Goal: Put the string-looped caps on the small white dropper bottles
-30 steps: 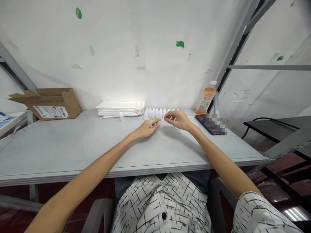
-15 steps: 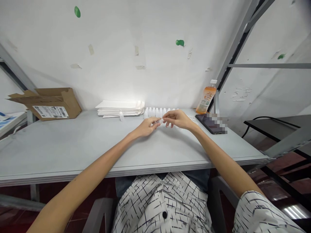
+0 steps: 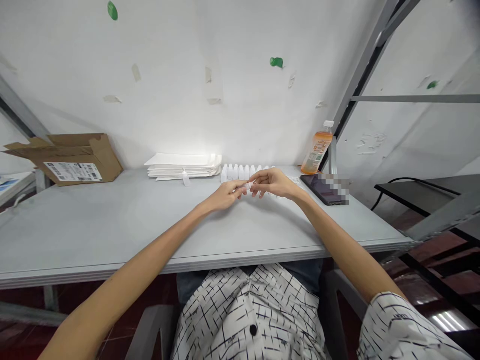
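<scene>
Over the middle of the grey table, a small white plastic dropper bottle (image 3: 248, 185) lies between my two hands. My left hand (image 3: 224, 195) pinches it from the left with thumb and fingers. From the right, my right hand (image 3: 274, 183) has its fingertips closed on the bottle's other end; whether they grip a cap or tip is too small to make out. Just behind the hands stands a row of several white dropper bottles (image 3: 235, 173), partly covered by my right hand. Another small bottle (image 3: 186, 178) stands apart to the left.
White flat sheets or folded boxes (image 3: 180, 163) are stacked against the wall. An opened cardboard box (image 3: 80, 160) sits at the far left. To the right are an orange drink bottle (image 3: 318, 150), a dark phone or tablet (image 3: 324, 189) and small white pieces (image 3: 294, 180) by my wrist.
Both hands stay together at the dropper bottle, and the fingers have shifted slightly, showing a little more of it. The whole view has moved a touch.
</scene>
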A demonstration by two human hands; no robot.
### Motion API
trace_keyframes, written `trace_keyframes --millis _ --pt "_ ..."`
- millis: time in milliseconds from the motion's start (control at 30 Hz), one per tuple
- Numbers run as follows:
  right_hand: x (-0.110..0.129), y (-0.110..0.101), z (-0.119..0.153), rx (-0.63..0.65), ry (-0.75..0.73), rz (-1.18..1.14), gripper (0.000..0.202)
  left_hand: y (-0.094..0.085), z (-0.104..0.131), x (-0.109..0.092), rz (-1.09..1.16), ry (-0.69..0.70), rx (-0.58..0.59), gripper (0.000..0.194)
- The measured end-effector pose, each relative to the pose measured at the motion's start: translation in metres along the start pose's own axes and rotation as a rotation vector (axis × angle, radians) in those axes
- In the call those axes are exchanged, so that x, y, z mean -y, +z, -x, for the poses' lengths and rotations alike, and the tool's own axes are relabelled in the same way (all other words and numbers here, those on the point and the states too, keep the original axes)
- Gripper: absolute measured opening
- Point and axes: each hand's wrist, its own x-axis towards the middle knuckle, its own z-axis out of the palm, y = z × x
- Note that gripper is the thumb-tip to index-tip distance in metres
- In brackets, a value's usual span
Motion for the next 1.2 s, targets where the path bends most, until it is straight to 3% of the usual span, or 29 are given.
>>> trace_keyframes --millis 167,400,667,833,967,1100,1200 --pt "-0.004 0.002 -0.001 -0.034 -0.030 0.055 0.023 0.000 -0.001 0.003 -0.019 0.013 -0.020 0.033" --pt "-0.010 0.011 -0.004 -0.125 -0.070 0.044 0.022 0.002 -0.002 0.011 -0.255 0.061 -0.185 0.045" --pt "-0.010 0.016 -0.005 -0.153 -0.068 -0.155 0.026 0.003 0.003 0.019 -0.698 0.301 -0.385 0.047" --pt "-0.008 0.017 -0.007 -0.205 -0.138 -0.141 0.026 0.004 -0.001 0.014 -0.497 0.186 -0.395 0.045" --pt "-0.009 0.016 -0.008 -0.251 -0.202 -0.075 0.021 0.001 -0.002 0.008 -0.281 0.089 -0.298 0.038" --pt "-0.010 0.016 -0.006 -0.178 -0.169 -0.016 0.023 -0.004 0.000 0.004 -0.200 0.078 -0.206 0.031" --pt "-0.010 0.017 -0.004 -0.119 -0.118 -0.051 0.028 -0.006 0.001 0.004 -0.210 0.130 -0.200 0.029"
